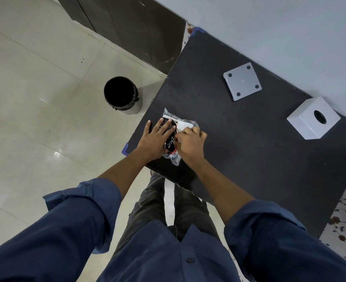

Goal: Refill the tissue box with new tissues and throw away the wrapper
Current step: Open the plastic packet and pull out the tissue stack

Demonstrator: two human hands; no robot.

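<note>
Two hands (155, 139) (190, 143); one tissue pack (173, 137); one box cover (313, 118); one base plate (242, 81); one bin (122, 95).

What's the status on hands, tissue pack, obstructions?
Left hand flat on clear plastic-wrapped tissue pack; right hand pinching its wrapper. White square tissue box empty, base off. Path to black-lined bin clear.

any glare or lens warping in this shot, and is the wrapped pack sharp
Head view: soft glare patches on the floor tiles; wide-angle bending curves the table edges; the tissue pack is fairly sharp, with shine on its plastic; no hard shadows.
</note>
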